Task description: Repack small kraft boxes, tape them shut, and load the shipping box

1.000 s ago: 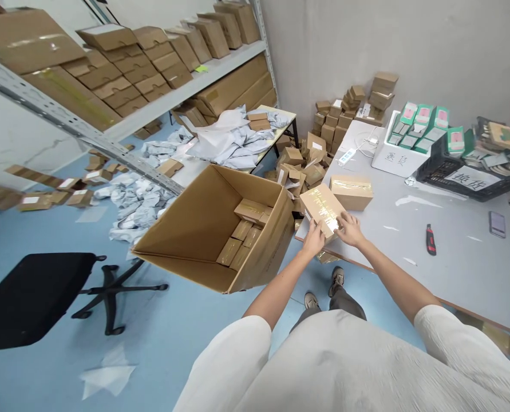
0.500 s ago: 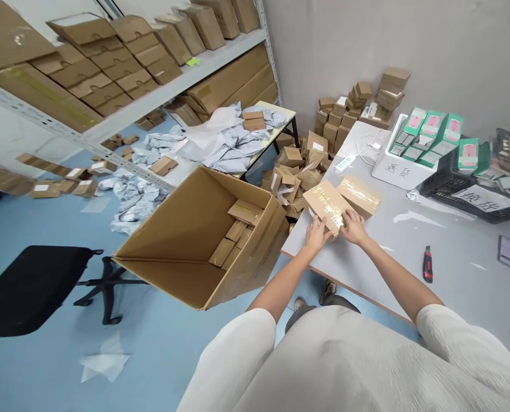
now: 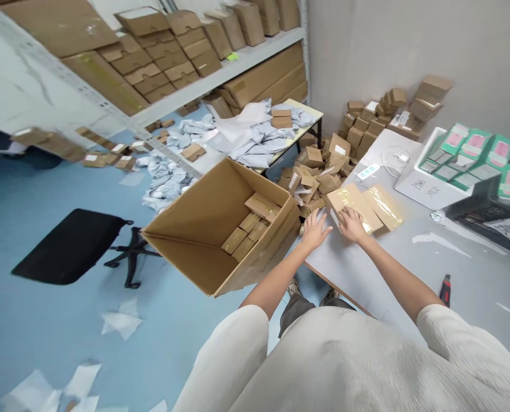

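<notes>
Two small cardboard boxes lie side by side at the left end of the grey table. Shiny tape crosses the top of the nearer taped cardboard box [image 3: 358, 201] and of the second box [image 3: 384, 207] to its right. My right hand [image 3: 351, 225] is on the near edge of the first box, fingers bent over its top and thumb to the left. Just left of that box, my left hand [image 3: 315, 232] is open, fingers spread, holding nothing. Beside the table, a large open carton [image 3: 194, 229] contains several small taped boxes [image 3: 248, 232].
On the table [image 3: 392, 274] are a red and black utility knife [image 3: 445, 289], a white bin [image 3: 422, 186] of green boxes and a black crate [image 3: 486, 214]. Loose cartons [image 3: 310, 177] pile behind. A black chair [image 3: 72, 246] and shelving [image 3: 237, 68] stand left.
My left hand has come off the taped box and spread its fingers. My right hand has shifted on the near edge. The view has swung left.
</notes>
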Demonstrator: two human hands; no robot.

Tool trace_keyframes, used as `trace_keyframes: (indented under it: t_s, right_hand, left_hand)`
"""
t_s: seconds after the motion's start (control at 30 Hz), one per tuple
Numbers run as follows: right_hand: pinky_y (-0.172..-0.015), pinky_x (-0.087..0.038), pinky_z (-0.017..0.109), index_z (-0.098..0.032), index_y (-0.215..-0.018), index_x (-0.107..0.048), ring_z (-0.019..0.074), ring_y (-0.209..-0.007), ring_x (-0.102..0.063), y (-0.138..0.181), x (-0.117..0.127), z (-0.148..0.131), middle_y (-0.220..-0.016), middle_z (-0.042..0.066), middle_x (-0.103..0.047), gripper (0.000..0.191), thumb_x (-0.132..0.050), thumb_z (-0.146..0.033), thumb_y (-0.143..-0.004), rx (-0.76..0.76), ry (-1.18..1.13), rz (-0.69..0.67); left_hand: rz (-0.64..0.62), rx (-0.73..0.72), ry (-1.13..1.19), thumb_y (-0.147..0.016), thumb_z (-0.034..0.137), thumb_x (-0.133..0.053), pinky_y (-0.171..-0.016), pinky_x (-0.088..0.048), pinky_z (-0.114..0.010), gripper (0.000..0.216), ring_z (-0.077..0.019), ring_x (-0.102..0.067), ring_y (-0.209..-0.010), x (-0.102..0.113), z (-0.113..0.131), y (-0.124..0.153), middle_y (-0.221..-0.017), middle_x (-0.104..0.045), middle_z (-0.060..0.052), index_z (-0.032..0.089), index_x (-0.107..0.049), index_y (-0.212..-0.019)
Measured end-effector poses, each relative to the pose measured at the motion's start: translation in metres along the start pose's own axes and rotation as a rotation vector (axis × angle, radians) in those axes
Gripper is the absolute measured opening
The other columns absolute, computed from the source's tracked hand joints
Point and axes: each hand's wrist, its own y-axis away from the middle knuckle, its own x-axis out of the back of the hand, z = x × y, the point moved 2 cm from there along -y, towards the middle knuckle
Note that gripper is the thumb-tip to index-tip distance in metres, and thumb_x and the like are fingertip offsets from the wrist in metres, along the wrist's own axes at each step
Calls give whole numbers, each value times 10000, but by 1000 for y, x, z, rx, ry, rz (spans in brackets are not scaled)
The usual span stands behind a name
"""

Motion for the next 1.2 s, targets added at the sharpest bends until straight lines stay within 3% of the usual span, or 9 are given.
trace_keyframes:
  t_s: [0.17,0.33,0.47,0.57,0.7,0.83,0.93,1.07,1.2]
  right_hand:
    - [-1225,-360,597,-208,-1532,-656,406,-1558,-400,-52,-26,-79,-1695,199,-483,554,-532,-295,-998,158,-39,-45]
    - [-1217,-379,623,-240,-1520,-674,397,-1552,-414,-106,-65,-159,-1684,176,-508,549,-558,-277,-985,258,-93,-102]
    - [-1222,-381,625,-209,-1513,-678,398,-1542,-421,-149,-101,-210,-1687,186,-502,537,-547,-275,-997,282,-84,-180]
    - [-1222,-387,612,-197,-1530,-660,399,-1543,-414,-181,-130,-238,-1700,188,-486,546,-535,-268,-1003,273,-31,-249]
    - [-1223,-372,614,-152,-1509,-667,426,-1520,-411,-220,-177,-262,-1691,227,-474,553,-557,-225,-972,314,98,-413]
    - [-1166,-422,590,-168,-1398,-731,430,-1408,-488,-257,-235,-269,-1545,243,-583,461,-609,-250,-962,309,176,-600]
    - [-1142,-455,581,-206,-1362,-750,423,-1366,-528,-287,-278,-268,-1445,227,-640,423,-645,-279,-959,229,211,-712]
    - [-1202,-450,540,-177,-1467,-686,404,-1463,-518,-319,-329,-262,-1562,222,-586,500,-622,-314,-990,42,317,-882]
    - [-1193,-487,507,-148,-1499,-670,397,-1470,-564,-334,-373,-248,-1601,234,-581,543,-615,-309,-984,-54,374,-949]
  left_hand:
    - [103,148,1,-1080,461,-542,-1331,-277,-630,597,-396,-297,-1661,57,-79,13,-1803,-296,-186,243,-508,-1634]
    - [147,312,30,-1047,346,-548,-1310,-320,-658,556,-404,-346,-1637,104,-180,28,-1781,-326,-194,243,-534,-1594]
    - [126,456,76,-1004,239,-541,-1290,-362,-658,581,-402,-391,-1602,125,-267,36,-1754,-362,-190,239,-540,-1585]
    - [105,535,128,-981,222,-557,-1288,-381,-647,604,-397,-430,-1578,128,-323,41,-1721,-415,-193,236,-543,-1585]
    - [51,624,192,-985,228,-563,-1288,-390,-622,586,-390,-459,-1558,117,-379,43,-1689,-463,-192,237,-562,-1571]
    - [0,670,248,-994,258,-591,-1283,-401,-579,551,-383,-477,-1533,92,-416,41,-1664,-494,-179,231,-594,-1544]
    - [-51,674,264,-1001,253,-585,-1274,-418,-560,563,-380,-497,-1516,67,-437,33,-1648,-513,-184,212,-589,-1562]
    - [-150,691,239,-1022,236,-561,-1282,-419,-502,563,-360,-484,-1548,31,-460,17,-1690,-486,-165,213,-573,-1584]
    - [-228,628,250,-1024,217,-550,-1303,-395,-521,589,-356,-451,-1587,-8,-476,-2,-1752,-439,-137,226,-541,-1613]
